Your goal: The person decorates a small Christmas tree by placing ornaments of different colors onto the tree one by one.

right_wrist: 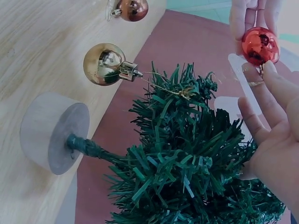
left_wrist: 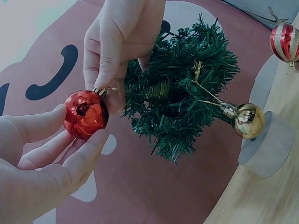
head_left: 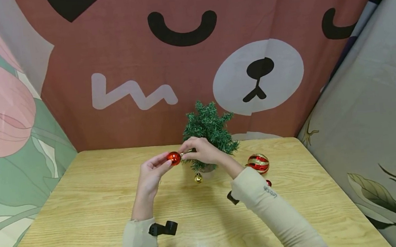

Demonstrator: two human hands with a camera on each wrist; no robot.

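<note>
Between thumb and fingers, my left hand (head_left: 150, 176) holds a shiny red bauble (head_left: 174, 158) just left of a small artificial Christmas tree (head_left: 208, 124). My right hand (head_left: 203, 151) pinches the bauble's metal cap and thin gold cord with thumb and fingertips, close against the branches. A gold bauble (left_wrist: 249, 121) hangs by a gold cord from a low branch, in front of the tree's round pale base (left_wrist: 270, 148). In the right wrist view, the green branches (right_wrist: 187, 154) lie beside my right palm.
On the wooden table (head_left: 94, 197), a red and gold striped bauble (head_left: 258, 163) lies right of the tree. A small red bauble (head_left: 269, 182) shows past the right sleeve. A copper-coloured bauble (right_wrist: 134, 9) lies on the tabletop. Printed curtains (head_left: 141, 125) close off the back and sides.
</note>
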